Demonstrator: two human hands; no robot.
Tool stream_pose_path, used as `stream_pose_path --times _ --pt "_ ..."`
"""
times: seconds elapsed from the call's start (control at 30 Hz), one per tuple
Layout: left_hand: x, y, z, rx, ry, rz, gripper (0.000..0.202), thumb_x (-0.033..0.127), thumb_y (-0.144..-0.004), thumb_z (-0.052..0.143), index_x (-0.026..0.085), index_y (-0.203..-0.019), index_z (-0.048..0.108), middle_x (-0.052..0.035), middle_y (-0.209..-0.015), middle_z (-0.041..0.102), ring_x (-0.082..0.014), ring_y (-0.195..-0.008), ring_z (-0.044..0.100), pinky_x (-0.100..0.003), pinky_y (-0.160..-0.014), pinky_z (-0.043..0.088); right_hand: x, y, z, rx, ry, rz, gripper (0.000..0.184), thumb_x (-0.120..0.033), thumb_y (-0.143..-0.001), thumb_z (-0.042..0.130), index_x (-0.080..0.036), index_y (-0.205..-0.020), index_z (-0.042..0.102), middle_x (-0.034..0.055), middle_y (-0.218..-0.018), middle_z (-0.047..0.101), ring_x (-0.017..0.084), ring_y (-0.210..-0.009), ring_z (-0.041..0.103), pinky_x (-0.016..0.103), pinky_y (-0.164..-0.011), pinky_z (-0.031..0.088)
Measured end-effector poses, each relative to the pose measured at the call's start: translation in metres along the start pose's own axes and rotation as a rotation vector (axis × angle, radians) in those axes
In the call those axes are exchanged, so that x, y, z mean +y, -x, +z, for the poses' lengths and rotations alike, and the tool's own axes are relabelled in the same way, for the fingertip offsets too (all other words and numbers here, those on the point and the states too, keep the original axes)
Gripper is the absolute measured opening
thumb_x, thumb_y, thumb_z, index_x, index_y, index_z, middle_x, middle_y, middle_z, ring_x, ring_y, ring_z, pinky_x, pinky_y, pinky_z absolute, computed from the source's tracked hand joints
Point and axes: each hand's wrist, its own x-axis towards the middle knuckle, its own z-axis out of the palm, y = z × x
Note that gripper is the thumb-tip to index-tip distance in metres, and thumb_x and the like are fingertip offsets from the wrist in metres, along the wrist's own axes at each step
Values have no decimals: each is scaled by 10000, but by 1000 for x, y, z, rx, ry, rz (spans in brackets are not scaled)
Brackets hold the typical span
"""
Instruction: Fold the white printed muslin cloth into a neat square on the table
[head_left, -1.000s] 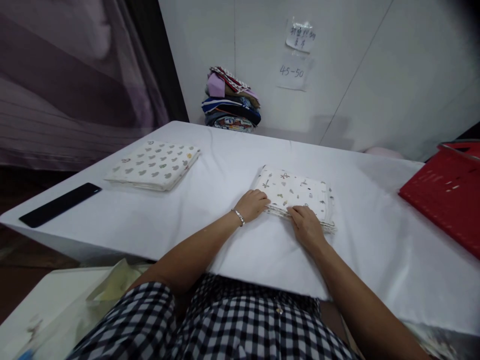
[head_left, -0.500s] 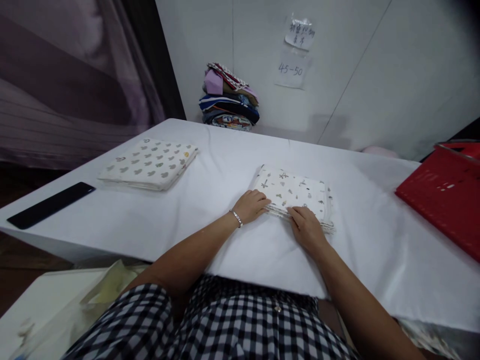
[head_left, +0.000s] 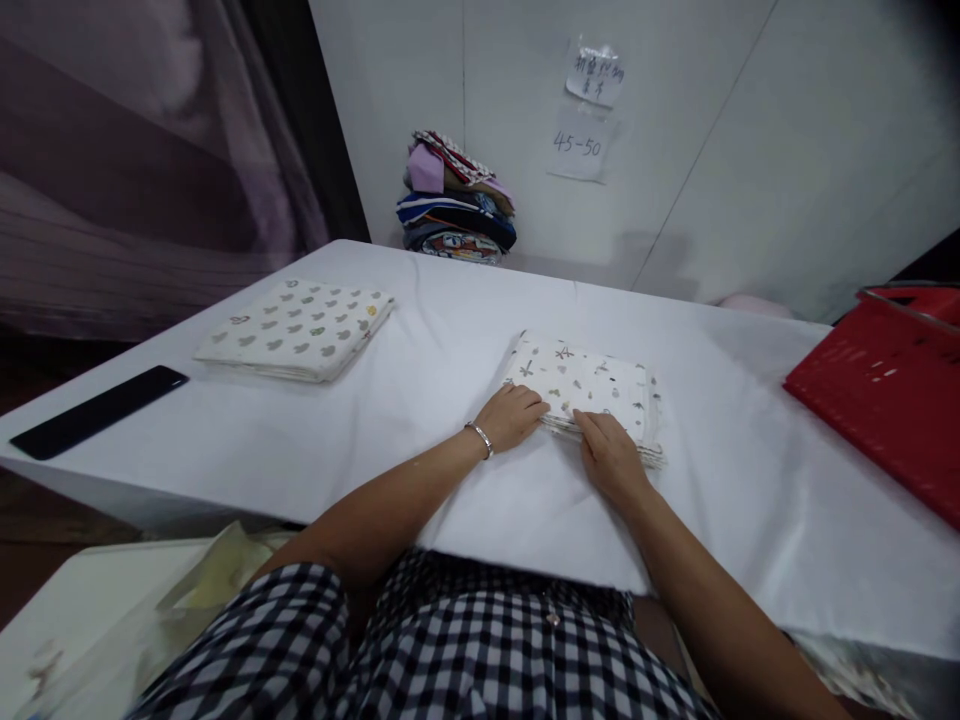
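A folded white cloth [head_left: 581, 380] with small grey and brown printed figures lies flat on the table, its layers showing along the near edge. My left hand [head_left: 514, 415], with a silver bracelet at the wrist, grips that edge near its left corner, fingers closed together. A short way to the right, my right hand [head_left: 609, 450] has its fingertips on top of the same edge, the fingers bent around it. Both thumbs are mostly hidden. To the left lies another folded white cloth [head_left: 300, 328] with grey printed shapes, apart from my hands.
A white cover [head_left: 450, 330] spreads over the table. On it are a dark flat phone-like slab [head_left: 97, 410] at the left and a red bag [head_left: 885, 385] at the right. Folded fabrics [head_left: 457, 205] are stacked by the wall, below paper signs [head_left: 581, 145].
My left hand has slid slightly to the right along the near edge of the cloth, closer to my right hand. The right hand stays at almost the same spot.
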Motion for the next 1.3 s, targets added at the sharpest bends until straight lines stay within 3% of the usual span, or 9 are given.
stream_pose_path --times 0.3,0.47,0.57,0.73,0.97,1.3 --pt "3 1 -3 -24 -35 -3 173 200 -879 459 171 -1011 567 -56 -988 606 -191 -922 503 -336 -804 345 5 5 6 -6 -23 -42 509 -28 -797 370 -135 -1291 421 137 -1074 580 243 -949 502 394 -784 453" --pt "11 -4 3 55 -62 47 290 158 -888 433 193 -1170 490 -55 -1044 589 -188 -974 497 -334 -823 343 4 4 9 -20 -30 -50 493 -35 -807 372 -135 -1288 419 140 -1078 582 248 -964 508 409 -804 449" --pt "19 -11 9 71 -79 83 230 136 -899 403 186 -1092 517 -54 -978 593 -179 -935 505 -324 -798 347 5 4 8 -18 -19 -59 468 -52 -835 356 -139 -1291 413 138 -1071 584 245 -951 520 418 -803 454" --pt "24 -15 16 34 -98 85 140 115 -877 420 163 -907 548 -61 -875 579 -182 -861 511 -321 -750 351 10 18 -8 -32 62 -5 447 -89 -862 376 -149 -1303 405 136 -1112 588 246 -1015 524 424 -845 443" --pt "23 -13 16 35 -90 74 159 91 -818 458 155 -925 556 -64 -885 584 -198 -861 507 -331 -758 364 24 47 -31 -62 128 35 415 -115 -861 413 -143 -1275 426 138 -1148 583 251 -1048 515 416 -851 437" --pt "29 -17 9 5 -87 62 226 52 -792 439 163 -964 536 -78 -896 575 -209 -865 506 -355 -750 365 35 56 -37 -11 102 2 468 -42 -833 372 -144 -1286 432 138 -1145 598 241 -1062 528 434 -861 450"
